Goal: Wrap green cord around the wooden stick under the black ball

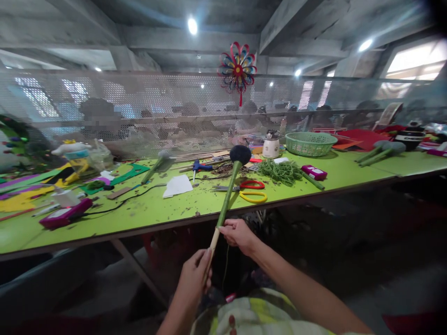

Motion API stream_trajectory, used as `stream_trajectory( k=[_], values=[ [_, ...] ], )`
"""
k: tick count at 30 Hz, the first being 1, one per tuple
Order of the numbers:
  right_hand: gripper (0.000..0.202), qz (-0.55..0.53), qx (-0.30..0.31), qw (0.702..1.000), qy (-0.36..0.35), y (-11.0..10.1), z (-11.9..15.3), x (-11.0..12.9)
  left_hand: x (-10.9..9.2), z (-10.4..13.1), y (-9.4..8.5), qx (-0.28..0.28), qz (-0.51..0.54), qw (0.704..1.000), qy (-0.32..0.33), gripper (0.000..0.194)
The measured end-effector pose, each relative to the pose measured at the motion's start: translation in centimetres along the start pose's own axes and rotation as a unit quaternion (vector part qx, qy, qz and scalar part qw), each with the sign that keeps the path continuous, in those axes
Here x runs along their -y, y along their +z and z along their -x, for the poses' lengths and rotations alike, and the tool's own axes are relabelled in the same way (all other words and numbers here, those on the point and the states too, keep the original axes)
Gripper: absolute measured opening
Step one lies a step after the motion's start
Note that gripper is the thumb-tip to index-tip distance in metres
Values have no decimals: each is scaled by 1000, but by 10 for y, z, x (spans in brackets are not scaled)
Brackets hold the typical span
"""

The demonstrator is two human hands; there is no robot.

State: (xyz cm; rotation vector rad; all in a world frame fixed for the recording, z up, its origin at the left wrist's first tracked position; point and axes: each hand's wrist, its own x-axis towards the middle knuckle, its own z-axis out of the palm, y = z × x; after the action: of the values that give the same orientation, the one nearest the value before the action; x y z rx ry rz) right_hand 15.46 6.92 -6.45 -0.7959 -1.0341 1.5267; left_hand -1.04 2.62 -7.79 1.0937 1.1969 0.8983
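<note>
Slanting up from my lap is a stick with a round dark head (240, 154); its upper length is wrapped in green (228, 193) and its lower end is bare pale wood (214, 239). My left hand (194, 271) is closed round the bare lower end. Where the green wrap meets the bare wood, my right hand (240, 235) pinches a thin strand (226, 266), whose tail hangs below the fingers. Behind the stick lie scissors (252, 197) with one red and one yellow handle. A heap of green strips (281, 172) is to their right.
The green table (139, 218) runs across in front of me. On it are a blue glue gun (200, 166), white paper (178, 185), magenta boxes (66, 214), a green basket (310, 144), a white jar (271, 145) and more green-stemmed pieces (382, 151). A perforated metal screen (157, 93) stands behind.
</note>
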Motion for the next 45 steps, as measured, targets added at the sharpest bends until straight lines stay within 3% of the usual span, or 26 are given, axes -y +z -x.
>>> stream_trajectory(
  k=[2,4,7,10,13,16,18,20,21,23,25,28,30,34,38,41,43,45],
  values=[
    [30,-1,0,1000,-4,1,0,-1,1,3,1,-42,-19,998,31,48],
    [29,-2,3,1000,-6,0,3,-1,3,6,2,-41,-13,999,26,49],
    [29,-9,25,1000,-4,-3,9,0,3,10,2,48,54,997,-40,47],
    [31,-21,40,999,2,-7,14,1,0,8,3,174,148,966,-119,40],
    [30,-21,20,1000,9,-8,14,2,-2,4,5,202,165,955,-138,37],
    [29,-16,-4,1000,9,-5,12,3,2,4,5,150,98,979,-96,42],
    [29,-11,-19,1000,10,-3,12,2,6,9,3,78,18,996,-29,41],
    [30,-10,-24,1000,15,-2,13,1,11,15,1,5,-62,997,50,37],
    [30,-11,-21,1000,20,-2,13,0,12,18,0,-6,-80,994,68,36],
    [31,-20,-3,999,29,-4,15,-2,14,23,-1,16,-73,996,52,36],
    [31,-30,18,999,31,-7,16,-3,14,25,-1,95,16,995,-24,37],
    [30,-43,43,998,31,-11,15,-2,14,22,0,191,159,964,-97,32],
    [29,-53,62,996,38,-13,14,0,16,18,-1,218,199,949,-111,31],
    [26,-63,89,993,44,-16,12,0,20,11,-2,214,191,952,-111,33],
    [29,-34,63,997,27,-17,10,-5,20,10,-2,103,77,989,-74,32],
    [29,-2,27,1000,6,-15,10,-8,20,12,-3,40,41,998,-41,35],
    [28,8,27,1000,1,-14,10,-8,20,16,-3,38,35,998,-37,37],
    [27,11,40,999,1,-13,10,-7,20,18,-3,87,66,991,-73,39]
  ],
)
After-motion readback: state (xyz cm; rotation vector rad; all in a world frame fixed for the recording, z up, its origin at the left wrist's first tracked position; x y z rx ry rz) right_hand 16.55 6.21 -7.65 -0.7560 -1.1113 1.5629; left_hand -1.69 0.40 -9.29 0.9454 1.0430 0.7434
